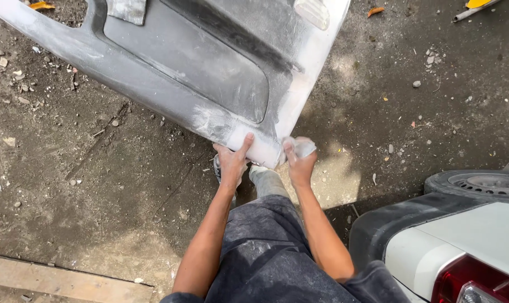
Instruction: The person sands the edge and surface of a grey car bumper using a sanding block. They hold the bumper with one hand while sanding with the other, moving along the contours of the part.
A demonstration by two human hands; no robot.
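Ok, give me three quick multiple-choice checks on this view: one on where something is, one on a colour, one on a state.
1. Where is the tyre?
A. At the right, behind the white car's rear corner
B. At the top left, beside the panel
C. On the wooden plank

2. What colour is the bumper panel mostly?
A. Bright red
B. Grey with white dusty patches
C. Yellow

3. What is the right hand doing?
A. Hanging free
B. Resting flat on the car
C. Gripping a small pale pad against the panel's corner

Answers:
1 A, the tyre lies on the dirt at the right edge, just past the car.
2 B, the surface is grey, whitened near the lower corner.
3 C, its fingers close on the pad at the corner, while the left hand steadies the edge.
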